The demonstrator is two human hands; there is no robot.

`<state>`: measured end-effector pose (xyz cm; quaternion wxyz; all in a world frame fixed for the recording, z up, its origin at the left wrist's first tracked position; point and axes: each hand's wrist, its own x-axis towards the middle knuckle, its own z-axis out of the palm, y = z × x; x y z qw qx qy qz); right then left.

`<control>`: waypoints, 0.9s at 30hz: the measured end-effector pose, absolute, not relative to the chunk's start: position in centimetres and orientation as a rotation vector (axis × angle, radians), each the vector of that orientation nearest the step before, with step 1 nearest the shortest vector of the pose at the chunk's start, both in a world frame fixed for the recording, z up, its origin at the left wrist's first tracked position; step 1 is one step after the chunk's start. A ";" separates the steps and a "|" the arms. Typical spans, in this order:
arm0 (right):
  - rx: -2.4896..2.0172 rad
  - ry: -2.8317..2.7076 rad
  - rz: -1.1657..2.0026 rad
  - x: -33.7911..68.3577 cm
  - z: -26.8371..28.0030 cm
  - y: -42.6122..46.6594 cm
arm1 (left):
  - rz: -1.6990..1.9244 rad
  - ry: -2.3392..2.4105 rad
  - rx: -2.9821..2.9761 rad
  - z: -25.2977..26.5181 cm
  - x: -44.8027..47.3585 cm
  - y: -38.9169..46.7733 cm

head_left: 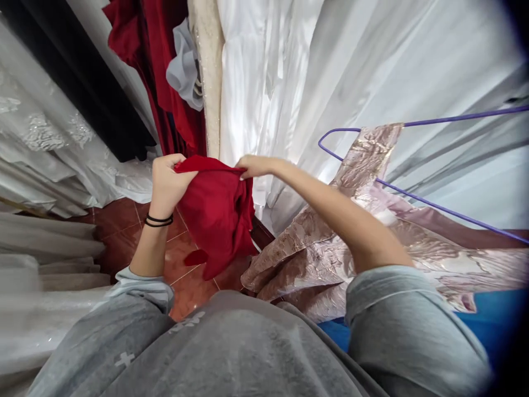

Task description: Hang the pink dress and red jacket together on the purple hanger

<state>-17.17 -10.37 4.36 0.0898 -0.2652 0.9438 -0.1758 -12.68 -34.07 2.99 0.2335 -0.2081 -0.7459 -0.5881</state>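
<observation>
A red cloth garment hangs between my two hands above the tiled floor, its upper edge pulled fairly taut. My left hand, with two black bands at the wrist, is closed around the garment's left corner. At the right end of that same edge, my right hand pinches the fabric between thumb and fingers. The lower part falls in loose folds. Its exact kind cannot be made out. Close by my right forearm is a pink brocade dress on a purple hanger.
White gowns hang in front and to the right. Red garments, a pale grey cloth piece and a black garment hang at the upper left. Blue material lies beneath the pink dress. Reddish tiles cover the floor.
</observation>
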 end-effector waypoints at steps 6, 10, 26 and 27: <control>-0.334 3.193 -0.377 -15.6 17.6 -5.9 | -1.550 -2.013 -0.669 4.7 -15.5 -30.8; -0.057 3.382 -0.372 -12.2 21.7 -1.4 | -1.548 -2.089 -0.886 6.1 -16.8 -25.9; 0.536 3.170 1.145 4.6 25.6 4.6 | -1.438 -1.824 -2.430 9.1 -1.2 -13.0; 0.551 3.135 1.155 4.9 25.1 4.9 | -1.419 -1.833 -2.319 8.5 -1.9 -12.8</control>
